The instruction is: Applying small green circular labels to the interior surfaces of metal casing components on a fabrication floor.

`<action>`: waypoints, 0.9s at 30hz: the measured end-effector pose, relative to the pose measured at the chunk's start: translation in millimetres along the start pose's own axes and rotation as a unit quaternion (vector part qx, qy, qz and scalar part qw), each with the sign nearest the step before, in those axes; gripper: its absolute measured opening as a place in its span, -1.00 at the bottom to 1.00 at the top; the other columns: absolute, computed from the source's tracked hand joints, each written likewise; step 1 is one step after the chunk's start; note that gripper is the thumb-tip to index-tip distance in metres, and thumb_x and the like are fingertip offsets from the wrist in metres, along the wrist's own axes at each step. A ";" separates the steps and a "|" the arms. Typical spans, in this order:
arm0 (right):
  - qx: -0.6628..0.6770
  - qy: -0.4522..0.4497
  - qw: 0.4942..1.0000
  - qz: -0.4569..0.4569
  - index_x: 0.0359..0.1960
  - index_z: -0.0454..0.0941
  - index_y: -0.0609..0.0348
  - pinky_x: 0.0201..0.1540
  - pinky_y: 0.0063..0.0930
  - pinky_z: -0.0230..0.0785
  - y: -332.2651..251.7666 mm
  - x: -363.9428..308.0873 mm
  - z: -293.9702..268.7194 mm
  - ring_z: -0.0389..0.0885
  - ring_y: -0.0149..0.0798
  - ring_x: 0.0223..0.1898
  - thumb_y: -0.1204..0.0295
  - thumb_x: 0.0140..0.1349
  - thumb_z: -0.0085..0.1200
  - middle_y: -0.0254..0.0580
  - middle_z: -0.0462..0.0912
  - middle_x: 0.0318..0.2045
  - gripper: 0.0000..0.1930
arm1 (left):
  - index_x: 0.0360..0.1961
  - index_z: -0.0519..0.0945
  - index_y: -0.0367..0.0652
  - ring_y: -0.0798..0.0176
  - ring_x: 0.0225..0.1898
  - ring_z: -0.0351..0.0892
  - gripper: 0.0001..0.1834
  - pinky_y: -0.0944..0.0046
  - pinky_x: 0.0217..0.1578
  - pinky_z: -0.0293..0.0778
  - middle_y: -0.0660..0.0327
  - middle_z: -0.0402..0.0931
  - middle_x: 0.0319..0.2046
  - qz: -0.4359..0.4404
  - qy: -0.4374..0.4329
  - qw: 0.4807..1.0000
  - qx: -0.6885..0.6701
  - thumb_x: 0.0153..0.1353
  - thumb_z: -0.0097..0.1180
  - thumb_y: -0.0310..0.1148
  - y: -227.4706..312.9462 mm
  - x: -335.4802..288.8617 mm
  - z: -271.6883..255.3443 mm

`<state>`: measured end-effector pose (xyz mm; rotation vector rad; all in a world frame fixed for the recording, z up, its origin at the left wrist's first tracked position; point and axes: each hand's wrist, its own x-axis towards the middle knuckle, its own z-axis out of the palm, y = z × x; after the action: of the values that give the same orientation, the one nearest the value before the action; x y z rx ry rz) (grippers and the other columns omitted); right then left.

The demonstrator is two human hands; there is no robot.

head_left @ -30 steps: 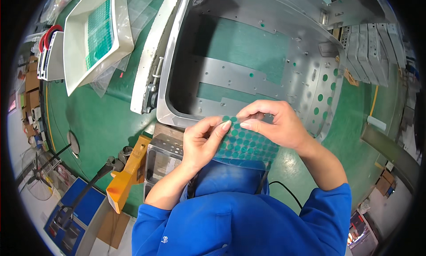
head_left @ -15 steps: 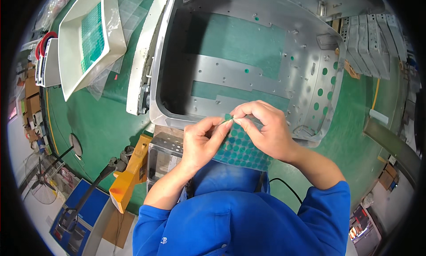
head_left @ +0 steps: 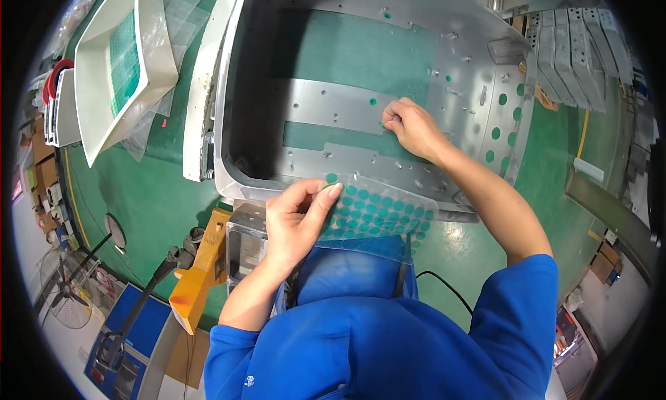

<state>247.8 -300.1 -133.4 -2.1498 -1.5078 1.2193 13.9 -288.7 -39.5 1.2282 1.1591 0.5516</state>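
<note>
My left hand (head_left: 297, 216) pinches a clear sheet of green round stickers (head_left: 374, 213) by its upper left corner, thumb on top. The sheet hangs in front of my body, beside the near rim of a large grey metal housing (head_left: 326, 95). My right hand (head_left: 415, 128) reaches over that rim into the housing, thumb and fingers pressed together close to the crossing metal strip. Whatever lies between those fingertips is too small and covered to make out. Green dots sit on the housing's floor, one of them a green dot (head_left: 372, 101) left of my right hand.
A white tray (head_left: 158, 74) with more green sticker sheets stands at the upper left, clear plastic bags beside it. At the lower left are a yellow metal piece (head_left: 201, 275) and a fan (head_left: 69, 296). Grey perforated metal parts (head_left: 576, 60) stand in a row at the upper right.
My right hand has left the sheet's corner and moved forward into the housing. My left hand keeps the sheet, which now spreads more open. The view has shifted slightly.
</note>
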 end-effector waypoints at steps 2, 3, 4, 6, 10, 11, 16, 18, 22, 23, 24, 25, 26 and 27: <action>-0.014 0.005 1.000 -0.003 -0.48 0.44 0.11 -0.24 -0.27 0.27 2.8 2.3 3.0 0.42 -0.11 -0.26 0.50 0.02 -0.05 -0.18 0.42 -0.37 -0.97 | -0.47 0.53 -0.31 0.63 -0.68 0.23 -0.87 0.59 -0.69 0.14 0.40 0.39 -0.73 -0.012 0.000 1.000 -0.002 0.06 0.15 -0.43 1.1 -0.3 0.2; -0.020 0.009 1.000 -0.005 -0.48 0.44 0.10 -0.24 -0.27 0.27 3.6 2.9 4.4 0.42 -0.11 -0.25 0.50 0.02 -0.05 -0.19 0.42 -0.36 -0.97 | -0.47 0.53 -0.31 0.64 -0.68 0.23 -0.87 0.59 -0.69 0.14 0.40 0.39 -0.74 -0.010 -0.001 1.000 -0.006 0.06 0.15 -0.44 1.2 0.0 0.5; -0.024 0.012 1.000 -0.004 -0.48 0.45 0.10 -0.23 -0.27 0.27 3.8 2.9 5.5 0.42 -0.11 -0.24 0.50 0.02 -0.04 -0.19 0.42 -0.36 -0.97 | -0.47 0.53 -0.31 0.64 -0.68 0.22 -0.87 0.59 -0.69 0.14 0.40 0.38 -0.74 -0.009 -0.002 1.000 -0.009 0.06 0.15 -0.44 1.3 0.4 0.9; -0.031 0.019 0.999 -0.004 -0.48 0.45 0.09 -0.23 -0.27 0.28 1.8 2.5 5.9 0.42 -0.12 -0.23 0.49 0.02 -0.03 -0.20 0.42 -0.36 -0.97 | -0.48 0.53 -0.31 0.64 -0.68 0.22 -0.87 0.60 -0.69 0.14 0.41 0.38 -0.74 -0.005 -0.003 1.000 -0.009 0.06 0.15 -0.44 0.8 1.2 0.8; -0.042 0.024 0.999 0.004 -0.48 0.46 0.08 -0.21 -0.28 0.28 -1.5 1.3 5.7 0.41 -0.14 -0.21 0.47 0.02 -0.01 -0.21 0.43 -0.36 -0.97 | -0.48 0.53 -0.30 0.64 -0.68 0.22 -0.88 0.60 -0.69 0.13 0.42 0.37 -0.74 0.007 0.001 1.000 0.004 0.05 0.15 -0.45 -1.2 2.3 1.0; -0.045 0.027 0.999 0.004 -0.48 0.46 0.08 -0.20 -0.28 0.28 -1.6 1.3 6.4 0.41 -0.14 -0.20 0.47 0.02 0.00 -0.22 0.43 -0.36 -0.97 | -0.48 0.53 -0.30 0.64 -0.68 0.21 -0.89 0.60 -0.69 0.12 0.42 0.37 -0.75 0.010 0.004 1.000 0.006 0.05 0.15 -0.45 -1.6 2.3 1.3; -0.061 0.041 0.997 0.001 -0.48 0.47 0.07 -0.19 -0.29 0.29 -2.5 0.8 8.4 0.41 -0.15 -0.19 0.46 0.01 0.01 -0.23 0.43 -0.35 -0.98 | -0.48 0.52 -0.29 0.64 -0.69 0.20 -0.89 0.61 -0.69 0.11 0.43 0.36 -0.74 0.006 0.005 1.000 -0.003 0.05 0.15 -0.46 -0.2 3.0 2.2; -0.067 0.047 0.997 -0.004 -0.48 0.47 0.07 -0.19 -0.30 0.30 -1.6 0.5 9.9 0.42 -0.16 -0.19 0.46 0.01 0.01 -0.24 0.44 -0.35 -0.97 | -0.48 0.52 -0.29 0.64 -0.69 0.20 -0.89 0.61 -0.69 0.11 0.43 0.35 -0.74 0.004 0.005 1.000 -0.005 0.05 0.15 -0.46 -0.6 3.2 2.5; -0.077 0.057 0.995 -0.015 -0.48 0.47 0.07 -0.19 -0.30 0.31 -0.7 0.4 11.0 0.42 -0.16 -0.20 0.47 0.00 0.02 -0.24 0.44 -0.35 -0.97 | -0.49 0.52 -0.28 0.65 -0.69 0.20 -0.90 0.61 -0.69 0.10 0.43 0.35 -0.74 0.000 0.003 1.000 -0.012 0.06 0.14 -0.47 0.5 3.6 2.8; -0.079 0.059 0.995 -0.018 -0.49 0.48 0.07 -0.19 -0.30 0.31 -0.3 0.4 11.5 0.42 -0.16 -0.20 0.47 0.00 0.02 -0.24 0.44 -0.35 -0.97 | -0.49 0.52 -0.28 0.65 -0.69 0.20 -0.90 0.61 -0.69 0.10 0.43 0.35 -0.74 -0.001 0.002 1.000 -0.014 0.06 0.14 -0.47 0.7 3.6 2.9; -0.081 0.061 0.995 -0.020 -0.49 0.48 0.07 -0.19 -0.30 0.31 -0.1 0.3 12.0 0.43 -0.17 -0.20 0.47 0.00 0.03 -0.24 0.44 -0.36 -0.97 | -0.49 0.52 -0.28 0.65 -0.69 0.20 -0.90 0.61 -0.69 0.10 0.43 0.35 -0.74 0.000 0.002 1.000 -0.013 0.06 0.14 -0.47 1.4 3.7 3.0; -0.083 0.063 0.994 -0.023 -0.49 0.48 0.07 -0.19 -0.30 0.32 -0.1 0.2 12.3 0.43 -0.17 -0.20 0.47 0.00 0.03 -0.24 0.44 -0.36 -0.97 | -0.49 0.52 -0.28 0.65 -0.69 0.20 -0.91 0.61 -0.69 0.10 0.44 0.34 -0.74 0.001 0.003 1.000 -0.012 0.06 0.14 -0.47 2.2 3.9 3.3; -0.085 0.066 0.994 -0.025 -0.49 0.48 0.07 -0.20 -0.30 0.32 -0.4 0.0 12.6 0.43 -0.17 -0.21 0.47 0.00 0.03 -0.24 0.44 -0.36 -0.97 | -0.49 0.52 -0.28 0.65 -0.69 0.20 -0.91 0.61 -0.69 0.10 0.44 0.34 -0.74 0.003 0.003 1.000 -0.012 0.06 0.14 -0.47 2.5 3.9 3.5; -0.087 0.068 0.994 -0.028 -0.49 0.47 0.07 -0.20 -0.30 0.32 -0.6 -0.1 12.8 0.43 -0.17 -0.21 0.47 -0.01 0.04 -0.24 0.44 -0.36 -0.97 | -0.49 0.52 -0.28 0.65 -0.68 0.19 -0.91 0.62 -0.69 0.09 0.44 0.34 -0.74 0.003 0.003 1.000 -0.012 0.06 0.14 -0.47 2.4 3.8 3.5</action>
<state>237.9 -303.2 -140.9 -2.2304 -1.6562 0.9339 19.0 -286.3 -39.0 1.2102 1.1505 0.5721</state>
